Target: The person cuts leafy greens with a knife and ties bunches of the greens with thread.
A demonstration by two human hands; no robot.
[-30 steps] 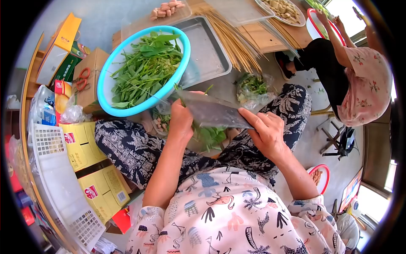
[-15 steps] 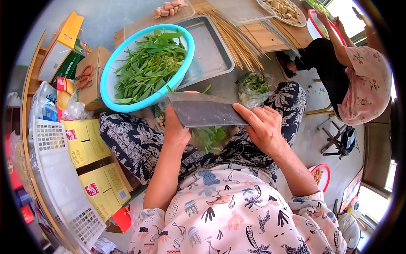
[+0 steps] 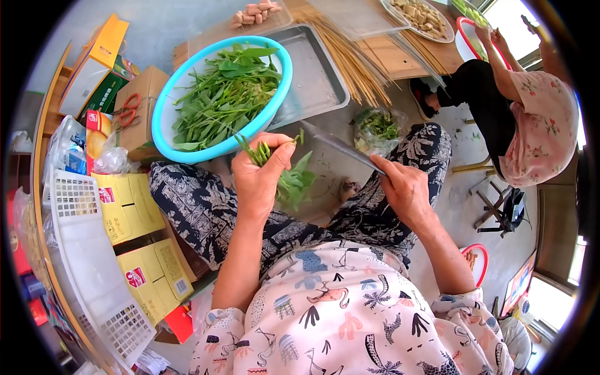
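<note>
My left hand is closed around a small bunch of leafy greens. Stems poke up past the thumb, and leaves hang down on the right side of the fist. In my right hand is a cleaver, turned almost edge-on, its blade slanting up and left. The blade's far end is close to the stems; whether it touches them I cannot tell. Beyond my left hand, a blue-rimmed basin holds a heap of leafy greens. A plastic bag with green scraps lies on the floor by my right knee.
Behind the basin are a metal tray and bamboo skewers on a wooden table. Red scissors rest on a cardboard box at left, above yellow cartons. Another person sits at right.
The cleaver has swung from broad side showing, across the greens, to edge-on and further right. My right hand has moved slightly right; the fist and its greens now show in full.
</note>
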